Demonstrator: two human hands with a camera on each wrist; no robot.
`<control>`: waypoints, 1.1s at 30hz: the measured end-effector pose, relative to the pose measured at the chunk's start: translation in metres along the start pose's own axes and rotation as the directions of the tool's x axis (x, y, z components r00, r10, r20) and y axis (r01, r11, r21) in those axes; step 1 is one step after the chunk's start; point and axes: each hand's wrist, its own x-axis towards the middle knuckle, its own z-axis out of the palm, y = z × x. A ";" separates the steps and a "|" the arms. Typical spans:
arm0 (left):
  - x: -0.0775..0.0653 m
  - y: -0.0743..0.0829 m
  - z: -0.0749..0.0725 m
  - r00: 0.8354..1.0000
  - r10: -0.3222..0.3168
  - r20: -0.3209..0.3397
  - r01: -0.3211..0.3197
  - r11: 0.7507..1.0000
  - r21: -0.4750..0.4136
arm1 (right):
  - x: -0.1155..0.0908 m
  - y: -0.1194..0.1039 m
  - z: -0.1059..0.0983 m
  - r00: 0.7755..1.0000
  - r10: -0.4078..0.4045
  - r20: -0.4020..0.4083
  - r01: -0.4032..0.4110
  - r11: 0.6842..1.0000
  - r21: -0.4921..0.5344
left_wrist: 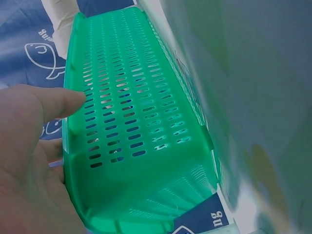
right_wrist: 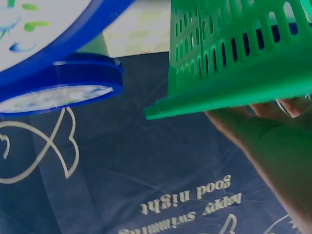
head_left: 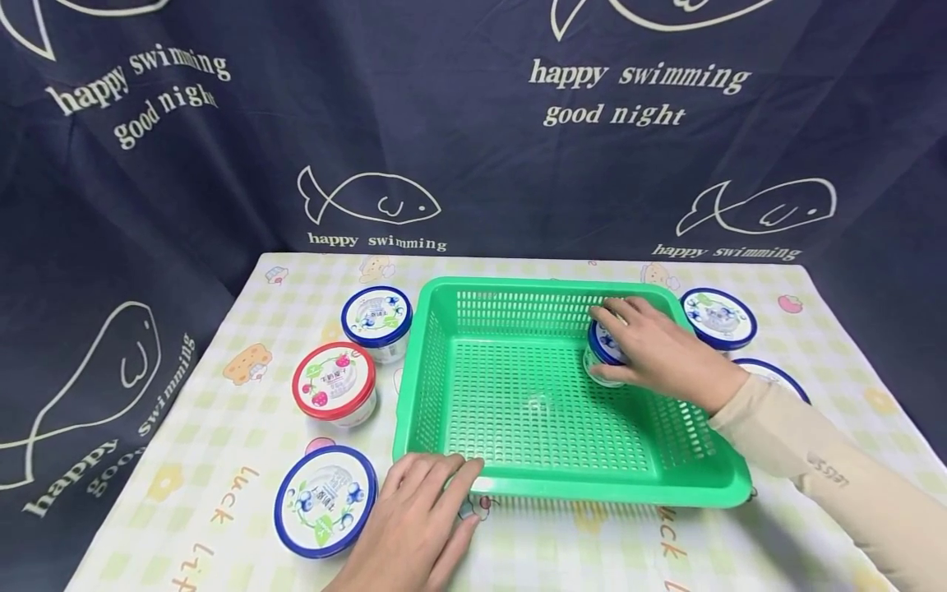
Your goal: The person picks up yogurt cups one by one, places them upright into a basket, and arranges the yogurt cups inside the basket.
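My right hand (head_left: 647,349) reaches into a green plastic basket (head_left: 570,492) and grips a small tub with a blue lid (head_left: 604,344) by its sides. That tub is in the right part of the basket, partly covered by the fingers. My left hand (head_left: 418,518) rests on the basket's near left corner, fingers over the rim and thumb outside. In the left wrist view, the thumb (left_wrist: 63,101) lies by the slotted outer wall. The right wrist view shows part of the right hand (right_wrist: 273,141) beyond the basket rim, its tub hidden.
Left of the basket stand a blue-lidded tub (head_left: 377,316), a red-lidded tub (head_left: 334,382) and a nearer blue-lidded tub (head_left: 325,501). To its right are two blue-lidded tubs, one at the back (head_left: 718,319), another (head_left: 773,374) partly behind the sleeve. A dark curtain (head_left: 473,123) hangs behind the table.
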 end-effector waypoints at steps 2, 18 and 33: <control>0.000 0.000 0.000 1.000 0.001 -0.008 -0.001 1.000 -0.006 | 0.000 -0.001 -0.001 1.000 -0.005 -0.007 0.004 0.999 -0.051; 0.002 0.000 0.001 0.999 0.004 -0.051 -0.005 0.999 -0.034 | -0.008 -0.006 -0.002 0.998 -0.014 -0.057 0.005 0.987 -0.161; 0.000 0.000 -0.001 1.000 0.009 -0.011 -0.009 1.000 0.002 | -0.018 -0.006 -0.011 0.985 -0.036 -0.169 0.024 0.997 -0.070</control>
